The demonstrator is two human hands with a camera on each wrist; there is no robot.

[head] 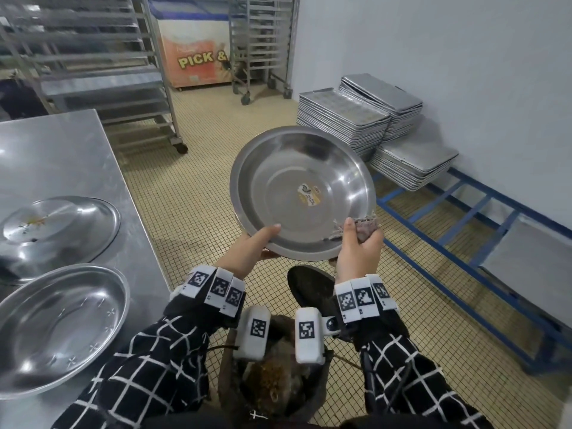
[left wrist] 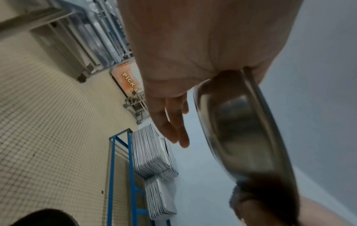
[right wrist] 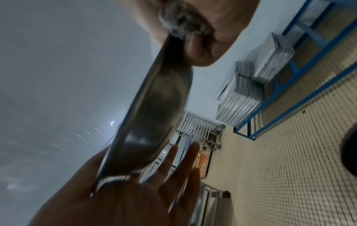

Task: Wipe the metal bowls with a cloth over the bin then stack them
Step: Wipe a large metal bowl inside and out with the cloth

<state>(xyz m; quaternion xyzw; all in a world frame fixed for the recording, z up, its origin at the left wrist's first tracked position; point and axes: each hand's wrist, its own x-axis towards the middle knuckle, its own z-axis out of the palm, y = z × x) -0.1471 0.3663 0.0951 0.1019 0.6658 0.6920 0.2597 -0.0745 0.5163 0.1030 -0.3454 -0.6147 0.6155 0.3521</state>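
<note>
A shiny metal bowl point(head: 303, 193) with a small sticker in its middle is held up tilted, its inside facing me, above the bin point(head: 225, 385). My left hand point(head: 253, 246) grips its lower-left rim, thumb on the inside and fingers spread behind it. My right hand point(head: 359, 246) holds a bunched grey cloth point(head: 366, 227) against the lower-right rim. The wrist views show the bowl point(left wrist: 237, 130) point(right wrist: 158, 107) edge-on, the cloth point(right wrist: 181, 19) in the right hand point(right wrist: 212, 23), and the left hand point(left wrist: 193, 53) at the rim.
On the steel table point(head: 62, 156) at my left lie an upside-down bowl point(head: 58, 227) and an upright bowl point(head: 58, 329). Stacked baking trays point(head: 356, 119) rest on a blue frame point(head: 464, 243) along the right wall. Wheeled racks point(head: 108, 72) stand behind on the tiled floor.
</note>
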